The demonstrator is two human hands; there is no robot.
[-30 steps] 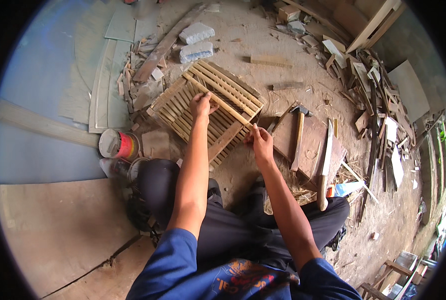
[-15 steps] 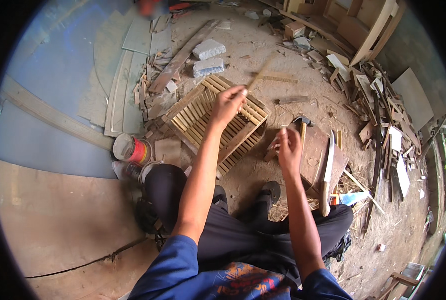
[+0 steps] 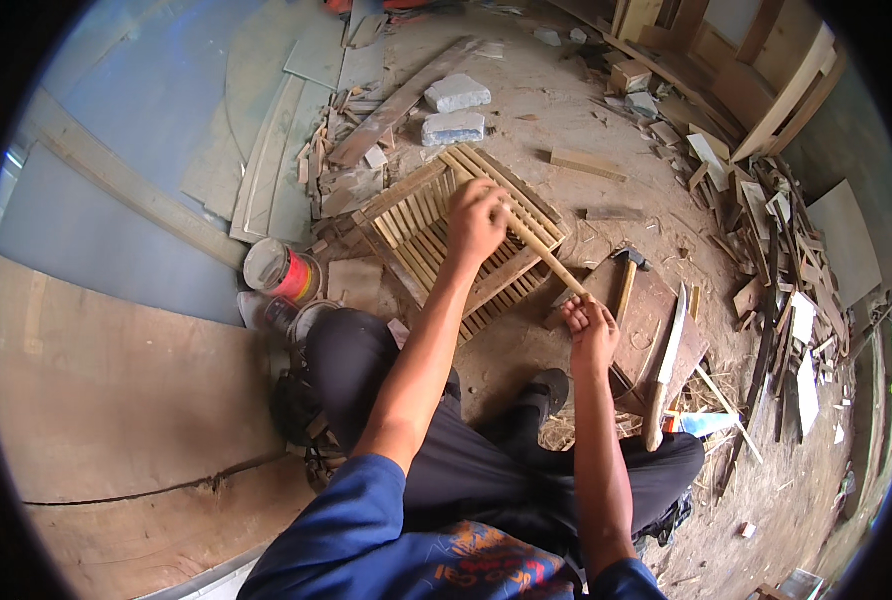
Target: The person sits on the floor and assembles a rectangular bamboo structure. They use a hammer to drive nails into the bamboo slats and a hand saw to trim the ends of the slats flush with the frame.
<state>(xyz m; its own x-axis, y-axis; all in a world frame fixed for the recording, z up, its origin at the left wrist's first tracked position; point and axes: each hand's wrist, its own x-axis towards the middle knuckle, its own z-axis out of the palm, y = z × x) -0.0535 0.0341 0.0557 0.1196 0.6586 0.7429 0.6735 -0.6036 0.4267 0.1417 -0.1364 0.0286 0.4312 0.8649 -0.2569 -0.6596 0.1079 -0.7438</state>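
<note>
While the left hand (image 3: 478, 220) curls round a thin wooden stick (image 3: 549, 260), fingers bent nearly closed, the right hand (image 3: 592, 330) pinches its lower end between thumb and fingers. Left hand slightly blurred, exact finger contact can't be told. Stick slants down from left hand to right hand, over the right part of a slatted wooden crate (image 3: 501, 282); can't tell if stick touches crate. Upper end of stick hard to make out past the left hand. Crate sits on the dirt floor (image 3: 526, 90) in front of the person, turned at an angle, its slatted inside partly showing.

Right of crate: brown board (image 3: 631, 350), hammer (image 3: 627, 287) lying on it, head away from the person. Just beside hammer, a big knife (image 3: 669, 355), tip pointing away, handle toward the right knee (image 3: 676, 456). White-and-blue object (image 3: 706, 425) near the knife handle, kind unclear. Left of crate: bucket (image 3: 291, 272) with red band, near the left knee (image 3: 338, 345). Beyond crate: two pale concrete chunks (image 3: 457, 93) close together, long plank (image 3: 403, 102) to their left, short wood block (image 3: 588, 165) to their right. Far right: scrap wood (image 3: 751, 297) in a messy heap
</note>
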